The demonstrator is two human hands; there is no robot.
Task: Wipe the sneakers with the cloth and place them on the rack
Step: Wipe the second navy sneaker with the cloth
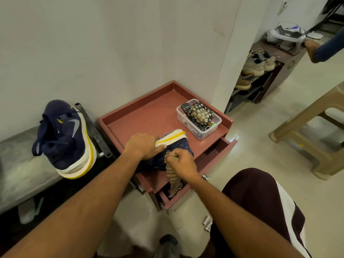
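Gripping the navy sneaker (183,146) by its sole with the left hand (142,146), held it on the red cabinet top (149,118); pinched the striped cloth (172,175) against its upper with the right hand (181,163).

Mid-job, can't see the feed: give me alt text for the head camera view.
The left hand grips the sole of a navy sneaker lying on a reddish drawer unit, while the right hand holds a striped cloth against its upper. The second sneaker rests on a grey ledge to the left; a shoe rack stands far right.
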